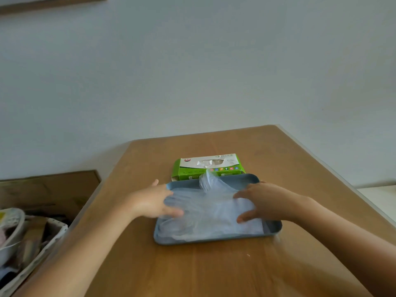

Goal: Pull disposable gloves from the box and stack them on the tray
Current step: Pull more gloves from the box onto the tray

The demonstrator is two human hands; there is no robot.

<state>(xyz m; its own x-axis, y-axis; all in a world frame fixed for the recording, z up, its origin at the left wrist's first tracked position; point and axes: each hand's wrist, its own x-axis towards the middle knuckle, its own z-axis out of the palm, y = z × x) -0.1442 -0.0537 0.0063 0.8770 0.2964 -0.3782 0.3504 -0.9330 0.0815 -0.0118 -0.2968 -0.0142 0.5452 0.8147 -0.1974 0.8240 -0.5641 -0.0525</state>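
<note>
The left hand (153,200) and right hand (262,201) press with fingers stretched flat, grasping nothing, on thin clear plastic gloves (212,211) piled in the blue-grey rectangular tray (214,240). The green-and-white cardboard box (205,168) lies just behind it on the brown wooden table (192,271).

Gloves (211,213) in tray (216,240); box (206,168) just behind tray.

Bare left forearm (92,245) and left hand (153,200), bare right forearm (334,230) and right hand (264,201), 2 uncovered limbs.
</note>
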